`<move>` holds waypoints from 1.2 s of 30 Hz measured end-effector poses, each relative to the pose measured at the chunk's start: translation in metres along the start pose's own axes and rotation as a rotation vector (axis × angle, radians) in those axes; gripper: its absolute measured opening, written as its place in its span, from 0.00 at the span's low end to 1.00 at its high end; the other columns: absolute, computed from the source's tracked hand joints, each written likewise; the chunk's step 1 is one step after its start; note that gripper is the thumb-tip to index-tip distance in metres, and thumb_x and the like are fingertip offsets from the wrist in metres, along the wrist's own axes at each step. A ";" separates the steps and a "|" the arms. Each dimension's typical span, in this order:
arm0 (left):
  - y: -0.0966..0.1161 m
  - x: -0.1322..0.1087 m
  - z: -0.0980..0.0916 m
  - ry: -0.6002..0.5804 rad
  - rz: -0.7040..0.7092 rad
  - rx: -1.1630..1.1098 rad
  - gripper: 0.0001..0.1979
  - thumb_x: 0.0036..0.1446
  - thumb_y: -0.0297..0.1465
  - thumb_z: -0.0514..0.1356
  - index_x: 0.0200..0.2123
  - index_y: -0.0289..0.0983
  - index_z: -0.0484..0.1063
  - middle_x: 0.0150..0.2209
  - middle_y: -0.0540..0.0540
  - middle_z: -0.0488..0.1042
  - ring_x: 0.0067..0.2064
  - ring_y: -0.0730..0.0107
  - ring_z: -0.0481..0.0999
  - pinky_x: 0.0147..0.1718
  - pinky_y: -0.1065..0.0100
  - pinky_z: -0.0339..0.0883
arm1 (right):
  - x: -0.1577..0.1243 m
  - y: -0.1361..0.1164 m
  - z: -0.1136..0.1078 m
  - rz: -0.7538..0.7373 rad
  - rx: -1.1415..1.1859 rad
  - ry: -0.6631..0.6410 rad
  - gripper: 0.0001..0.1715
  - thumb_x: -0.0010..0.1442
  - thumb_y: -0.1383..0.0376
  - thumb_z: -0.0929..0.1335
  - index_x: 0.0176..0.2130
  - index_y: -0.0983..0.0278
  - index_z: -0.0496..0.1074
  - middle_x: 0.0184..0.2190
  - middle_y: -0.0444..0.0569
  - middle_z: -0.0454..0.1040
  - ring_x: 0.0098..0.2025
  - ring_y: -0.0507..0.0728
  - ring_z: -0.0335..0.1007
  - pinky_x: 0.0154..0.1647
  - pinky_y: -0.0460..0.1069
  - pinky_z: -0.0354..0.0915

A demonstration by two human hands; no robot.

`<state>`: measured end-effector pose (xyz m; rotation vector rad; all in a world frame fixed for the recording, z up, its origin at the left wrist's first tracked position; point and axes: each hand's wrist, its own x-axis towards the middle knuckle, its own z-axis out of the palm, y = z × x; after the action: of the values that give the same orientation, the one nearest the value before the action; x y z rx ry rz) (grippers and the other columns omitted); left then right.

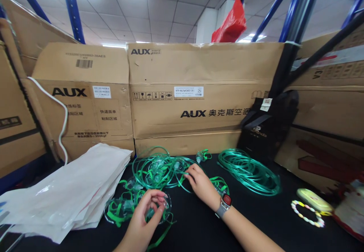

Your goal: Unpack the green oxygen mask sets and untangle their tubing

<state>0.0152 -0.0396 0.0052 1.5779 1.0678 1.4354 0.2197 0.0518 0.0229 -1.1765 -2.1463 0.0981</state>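
Observation:
My left hand (149, 212) has its fingers curled together over a clear oxygen mask (168, 205) with a green strap, and seems to hold its edge. The strap hangs below the hand. Farther forward, my right hand (199, 181) pinches a loop of green tubing (139, 172) at the right side of a tangled heap. Several clear masks with green straps (121, 210) lie beside and behind my left hand. Another strapped mask (221, 185) is partly hidden by my right hand. The watch (224, 205) sits on my right wrist.
Coiled green tubing (248, 172) lies at the right. White plastic bags (68, 191) are stacked at the left. A small mask (202, 156) rests near the cardboard boxes (199, 70). A black bag (264, 126), bead bracelet (307, 216) and yellow-green case (314, 200) occupy the right side.

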 end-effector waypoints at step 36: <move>-0.008 -0.004 0.001 0.086 -0.051 0.069 0.16 0.53 0.39 0.57 0.19 0.38 0.56 0.16 0.58 0.53 0.19 0.79 0.54 0.19 0.75 0.50 | 0.010 0.007 -0.016 0.318 0.378 0.092 0.15 0.54 0.55 0.64 0.35 0.63 0.70 0.30 0.48 0.72 0.32 0.56 0.65 0.33 0.49 0.60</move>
<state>0.0148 -0.0399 -0.0037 1.5379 1.2107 1.4572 0.2306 0.0591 0.0381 -1.2532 -1.7472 0.5542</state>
